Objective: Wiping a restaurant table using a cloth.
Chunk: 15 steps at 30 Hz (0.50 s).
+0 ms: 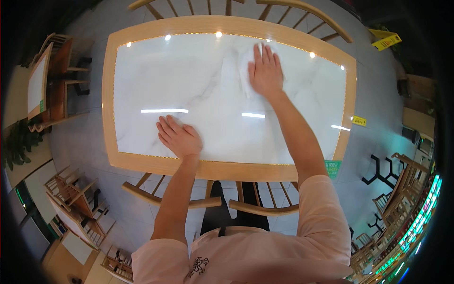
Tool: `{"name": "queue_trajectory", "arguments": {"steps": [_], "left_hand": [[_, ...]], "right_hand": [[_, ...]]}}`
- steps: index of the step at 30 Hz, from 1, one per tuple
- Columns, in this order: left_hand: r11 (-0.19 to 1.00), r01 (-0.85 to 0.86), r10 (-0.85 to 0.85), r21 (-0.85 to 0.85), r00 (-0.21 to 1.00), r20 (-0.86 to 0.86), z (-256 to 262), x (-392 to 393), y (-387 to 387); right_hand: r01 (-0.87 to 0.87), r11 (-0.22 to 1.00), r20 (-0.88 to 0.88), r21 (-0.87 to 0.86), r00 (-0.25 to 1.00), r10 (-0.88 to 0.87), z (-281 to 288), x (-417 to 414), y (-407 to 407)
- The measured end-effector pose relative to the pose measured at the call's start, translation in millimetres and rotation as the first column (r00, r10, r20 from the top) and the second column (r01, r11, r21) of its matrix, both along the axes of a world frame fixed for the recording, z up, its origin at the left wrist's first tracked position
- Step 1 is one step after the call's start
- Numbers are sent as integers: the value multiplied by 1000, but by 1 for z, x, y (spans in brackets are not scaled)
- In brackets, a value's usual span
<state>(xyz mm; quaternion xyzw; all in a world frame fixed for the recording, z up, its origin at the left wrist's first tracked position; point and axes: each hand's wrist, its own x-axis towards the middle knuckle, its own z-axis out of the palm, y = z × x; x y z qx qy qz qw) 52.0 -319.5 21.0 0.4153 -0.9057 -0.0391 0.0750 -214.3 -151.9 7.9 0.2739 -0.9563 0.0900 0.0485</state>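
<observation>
My left hand lies palm down on the white marble-patterned tabletop, close to its near edge, with the thumb apart and nothing visible in it. Farther out, my right hand presses flat near the far edge, right of the middle. A white cloth, perhaps paper, shows beside and between its fingers; most of it is hidden under the hand, and its outline blends into the surface.
A light wooden frame borders the tabletop. Wooden chairs stand at the near side and far side. A green sign is at the near right corner, with yellow signs beyond. Another table stands left.
</observation>
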Motion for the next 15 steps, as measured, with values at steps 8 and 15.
{"name": "queue_trajectory", "arguments": {"steps": [8,15], "left_hand": [[998,9,-8,65,1000,-6,3,0,1],[999,32,-34,-28,998,-53,0,-4,0]], "right_hand": [[116,992,17,45,993,-116,-3,-80,-56],[25,1000,-11,-17,1000,-25,-3,18,-28]]}}
